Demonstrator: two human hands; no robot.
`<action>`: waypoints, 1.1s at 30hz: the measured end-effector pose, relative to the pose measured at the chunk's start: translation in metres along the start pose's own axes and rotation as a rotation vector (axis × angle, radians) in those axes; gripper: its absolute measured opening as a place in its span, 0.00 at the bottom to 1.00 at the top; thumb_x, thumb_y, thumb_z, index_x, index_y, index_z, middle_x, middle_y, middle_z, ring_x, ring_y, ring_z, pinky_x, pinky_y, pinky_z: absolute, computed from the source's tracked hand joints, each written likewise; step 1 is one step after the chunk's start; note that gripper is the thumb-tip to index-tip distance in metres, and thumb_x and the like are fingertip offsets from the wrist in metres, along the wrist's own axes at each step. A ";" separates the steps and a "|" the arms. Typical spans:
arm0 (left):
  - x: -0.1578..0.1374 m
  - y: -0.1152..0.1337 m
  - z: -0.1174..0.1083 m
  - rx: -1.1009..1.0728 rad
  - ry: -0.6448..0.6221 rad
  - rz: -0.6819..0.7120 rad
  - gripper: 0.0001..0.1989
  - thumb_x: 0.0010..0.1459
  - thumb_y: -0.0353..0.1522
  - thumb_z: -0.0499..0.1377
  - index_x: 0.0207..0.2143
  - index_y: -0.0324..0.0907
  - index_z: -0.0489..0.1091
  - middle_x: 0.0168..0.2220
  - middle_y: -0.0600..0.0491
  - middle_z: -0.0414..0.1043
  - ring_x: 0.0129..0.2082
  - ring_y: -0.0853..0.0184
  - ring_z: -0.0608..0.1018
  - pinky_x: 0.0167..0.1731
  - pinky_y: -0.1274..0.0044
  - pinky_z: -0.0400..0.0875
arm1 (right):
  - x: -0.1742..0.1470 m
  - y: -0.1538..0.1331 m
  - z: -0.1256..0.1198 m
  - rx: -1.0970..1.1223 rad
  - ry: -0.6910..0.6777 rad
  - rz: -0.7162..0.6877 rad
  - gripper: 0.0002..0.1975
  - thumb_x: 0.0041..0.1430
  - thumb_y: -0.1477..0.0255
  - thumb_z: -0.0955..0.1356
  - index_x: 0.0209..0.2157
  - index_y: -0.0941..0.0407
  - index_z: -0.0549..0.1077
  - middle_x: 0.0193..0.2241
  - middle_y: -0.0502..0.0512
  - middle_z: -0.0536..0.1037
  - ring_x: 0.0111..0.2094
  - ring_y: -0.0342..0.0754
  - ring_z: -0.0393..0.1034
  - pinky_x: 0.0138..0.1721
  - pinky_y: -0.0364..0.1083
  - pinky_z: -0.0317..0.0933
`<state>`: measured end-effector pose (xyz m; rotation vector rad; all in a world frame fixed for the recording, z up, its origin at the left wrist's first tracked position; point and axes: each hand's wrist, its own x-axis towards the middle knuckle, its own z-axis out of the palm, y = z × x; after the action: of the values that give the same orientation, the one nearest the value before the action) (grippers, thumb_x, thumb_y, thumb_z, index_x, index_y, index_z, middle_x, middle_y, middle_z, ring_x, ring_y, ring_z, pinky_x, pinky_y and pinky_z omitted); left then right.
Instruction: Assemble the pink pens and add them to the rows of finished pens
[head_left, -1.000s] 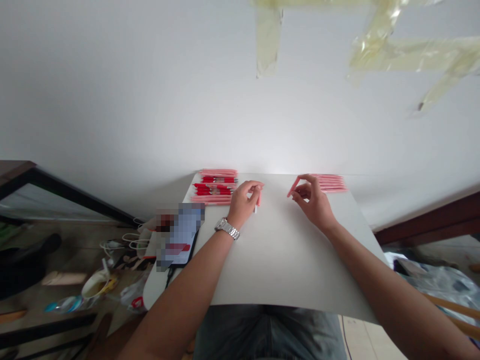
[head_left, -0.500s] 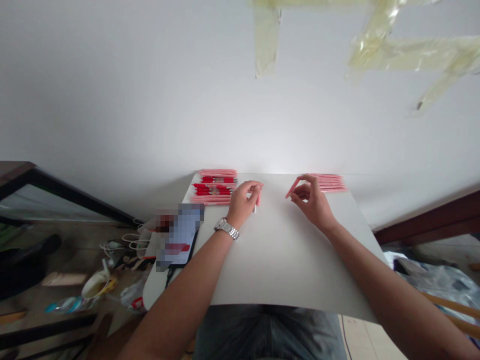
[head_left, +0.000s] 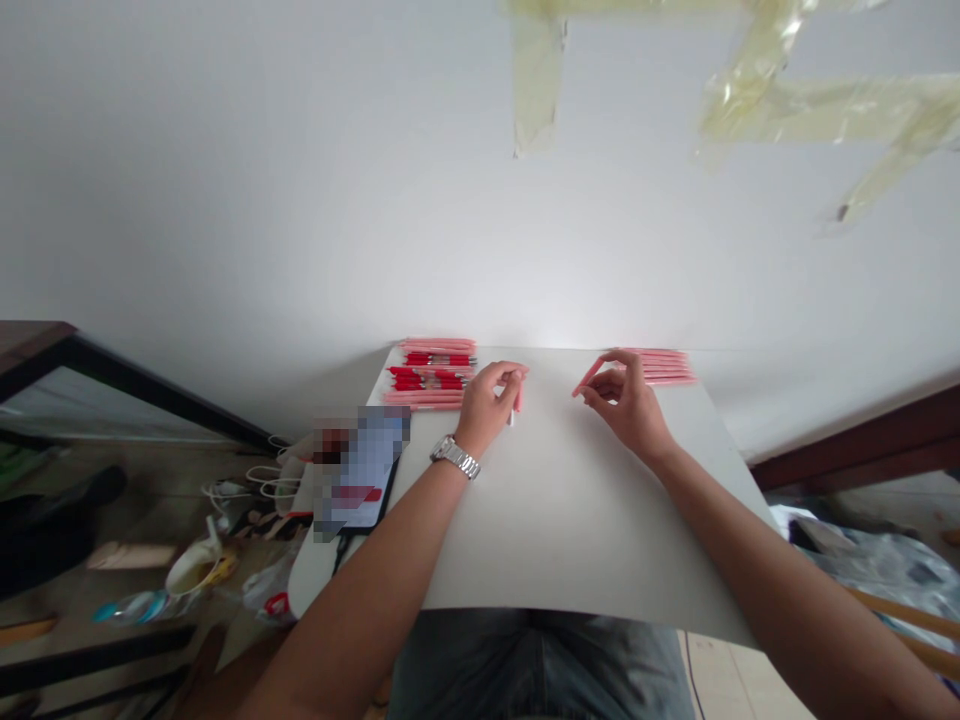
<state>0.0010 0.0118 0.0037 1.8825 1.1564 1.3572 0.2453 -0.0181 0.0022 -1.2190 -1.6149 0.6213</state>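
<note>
My left hand point(head_left: 489, 402), with a metal watch point(head_left: 455, 456) on its wrist, is closed in a pinch on a short pink pen part point(head_left: 519, 398). A white end point(head_left: 511, 417) shows below those fingers. Across a gap, my right hand point(head_left: 626, 405) grips a slim pink pen tube point(head_left: 589, 375) between thumb and fingertips, tilted. Both pieces are held apart, above the white table point(head_left: 555, 520). Beside my left hand lie red pens point(head_left: 435, 383) and pink pen pieces point(head_left: 424, 399) in rows. Behind my right hand is a row of pink pen pieces point(head_left: 664, 365).
A phone point(head_left: 367, 485), its screen blurred out, lies on a surface by the table's left edge, with a cable. The white wall point(head_left: 375, 200) meets the table's far edge. On the floor at left are a cup point(head_left: 193, 568) and a plastic bottle point(head_left: 139, 608); plastic bags point(head_left: 892, 570) lie right.
Almost nothing differs. The whole view has shifted very slightly, and both hands keep the same pose and hold.
</note>
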 end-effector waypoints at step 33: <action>0.000 0.000 0.000 -0.006 -0.012 0.012 0.12 0.70 0.37 0.55 0.42 0.43 0.77 0.26 0.55 0.77 0.33 0.66 0.80 0.49 0.71 0.76 | 0.001 -0.001 -0.006 -0.171 0.013 -0.139 0.25 0.65 0.62 0.69 0.61 0.50 0.64 0.36 0.53 0.81 0.35 0.50 0.79 0.42 0.51 0.75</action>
<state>0.0011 0.0121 0.0038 1.8942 1.1358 1.3524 0.2507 -0.0183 0.0061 -1.2178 -1.7528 0.3937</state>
